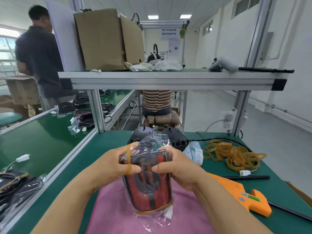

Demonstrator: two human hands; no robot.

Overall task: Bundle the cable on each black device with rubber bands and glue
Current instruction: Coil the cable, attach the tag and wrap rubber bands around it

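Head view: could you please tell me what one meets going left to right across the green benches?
White plastic connector, clear-bagged red-and-black device, white printed label strip, pile of tan rubber bands.

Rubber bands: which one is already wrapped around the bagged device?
The band circling the bagged device at its near end. A second band is stretched across the left hand; the rest lie in a loose pile at right.

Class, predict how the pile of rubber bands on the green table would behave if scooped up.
The rubber bands look thin and limp, so probably floppy and light. They lie tangled, so several would likely lift together.
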